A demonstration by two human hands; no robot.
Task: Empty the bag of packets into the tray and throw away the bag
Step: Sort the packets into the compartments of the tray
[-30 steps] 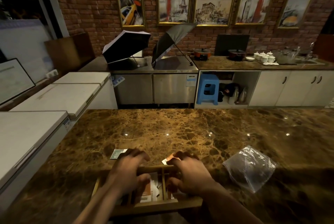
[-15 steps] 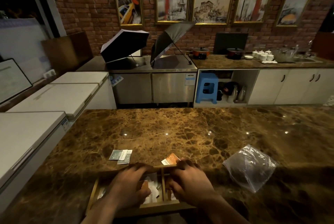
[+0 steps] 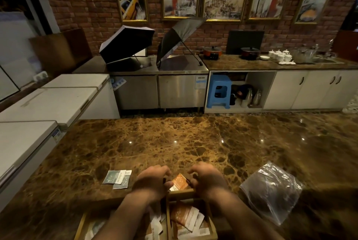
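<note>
Orange packet [image 3: 179, 181]: pinched between left hand [image 3: 153, 180] and right hand [image 3: 208, 179], both curled on it; a second ago they were inside the tray [image 3: 182, 193].
Strays: green packets [image 3: 118, 178] on the table [image 3: 174, 139].
Bag [image 3: 271, 191]: empty, right, awaiting disposal.

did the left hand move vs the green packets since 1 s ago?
Yes. The left hand shifted right, uncovering the green packets on the counter; it now sits beside them.
</note>
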